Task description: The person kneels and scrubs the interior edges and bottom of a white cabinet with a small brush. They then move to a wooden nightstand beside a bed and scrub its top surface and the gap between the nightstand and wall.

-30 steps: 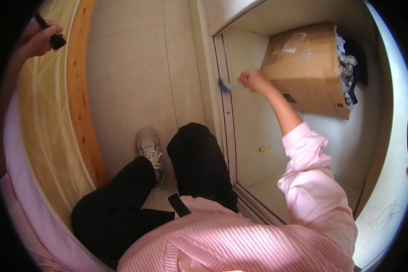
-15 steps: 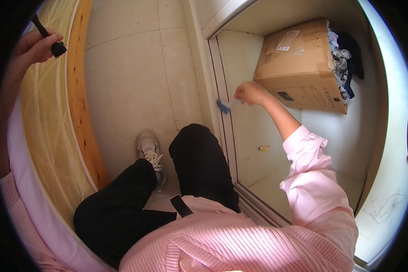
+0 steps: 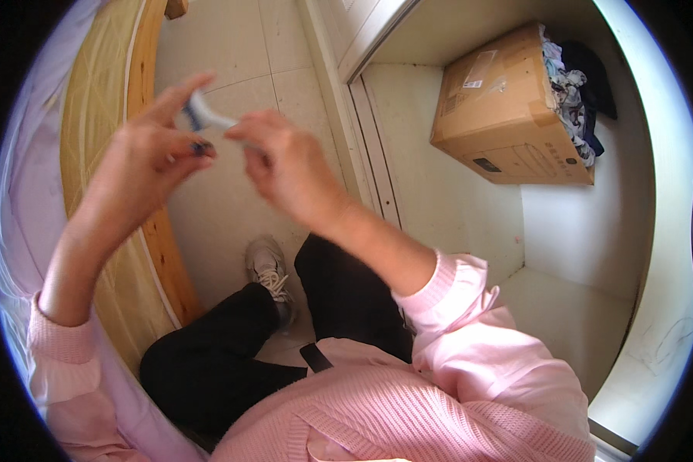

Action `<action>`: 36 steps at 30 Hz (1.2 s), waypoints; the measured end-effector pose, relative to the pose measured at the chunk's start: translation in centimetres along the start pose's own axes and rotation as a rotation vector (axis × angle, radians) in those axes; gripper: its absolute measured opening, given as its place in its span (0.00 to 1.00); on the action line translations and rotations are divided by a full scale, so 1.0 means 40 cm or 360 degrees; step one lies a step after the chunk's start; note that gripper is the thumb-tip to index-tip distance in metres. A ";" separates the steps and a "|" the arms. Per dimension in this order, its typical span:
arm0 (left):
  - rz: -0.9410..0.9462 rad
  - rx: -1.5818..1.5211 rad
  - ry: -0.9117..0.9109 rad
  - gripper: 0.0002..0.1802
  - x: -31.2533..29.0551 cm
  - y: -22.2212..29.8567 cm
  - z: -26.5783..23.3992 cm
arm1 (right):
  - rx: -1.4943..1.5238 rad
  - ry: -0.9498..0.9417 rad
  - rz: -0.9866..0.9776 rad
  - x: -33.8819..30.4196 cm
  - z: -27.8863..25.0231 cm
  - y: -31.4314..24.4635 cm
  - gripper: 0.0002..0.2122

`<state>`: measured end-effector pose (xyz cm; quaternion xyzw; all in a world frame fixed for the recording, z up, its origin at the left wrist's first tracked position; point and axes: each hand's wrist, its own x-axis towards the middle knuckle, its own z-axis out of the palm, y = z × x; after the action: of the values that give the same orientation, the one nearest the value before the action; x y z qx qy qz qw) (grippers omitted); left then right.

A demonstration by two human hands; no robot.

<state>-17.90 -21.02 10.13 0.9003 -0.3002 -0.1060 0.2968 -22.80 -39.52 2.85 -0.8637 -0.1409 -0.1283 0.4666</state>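
In front of me, above the floor, my right hand (image 3: 285, 158) is closed around the white handle of a small brush (image 3: 217, 117). The brush's blue bristle end points left, into the gap between the fingers of my left hand (image 3: 150, 146). A small dark thing (image 3: 202, 148) shows at the fingertips of my left hand. Motion blur hides what it is, and whether the bristles touch my fingers cannot be told.
To the right is a low cabinet with a sliding-door track (image 3: 387, 202) along its edge. Inside, a cardboard box (image 3: 485, 115) lies on its side, with crumpled cloth (image 3: 570, 100) spilling from its opening. On my left runs a wooden bed edge (image 3: 162, 246) beside yellow sheer fabric (image 3: 104, 100).
My right hand has brought the brush from over the cabinet leftward to my left hand. My left hand has come in from the far left; the black brush it held no longer shows clearly.
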 end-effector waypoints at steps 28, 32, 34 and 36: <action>0.0001 0.0246 0.0063 0.15 0.071 -0.127 0.006 | -0.0025 0.0609 0.1129 -0.057 -0.182 0.417 0.10; 0.0000 0.0269 0.0148 0.14 0.080 -0.130 0.001 | -0.0353 0.0406 0.0902 0.009 -0.172 0.643 0.10; -0.0166 0.0212 0.0147 0.13 0.080 -0.127 0.000 | -0.0335 0.0387 0.0918 0.040 -0.150 0.694 0.11; -0.0088 0.0138 0.0159 0.13 0.078 -0.127 -0.004 | -0.0235 0.0426 0.0978 0.065 -0.127 0.716 0.11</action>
<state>-12.94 -19.58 7.18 0.9244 -0.2644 -0.0559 0.2691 -10.42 -58.50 -15.58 -0.8727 0.1978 -0.1039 0.4341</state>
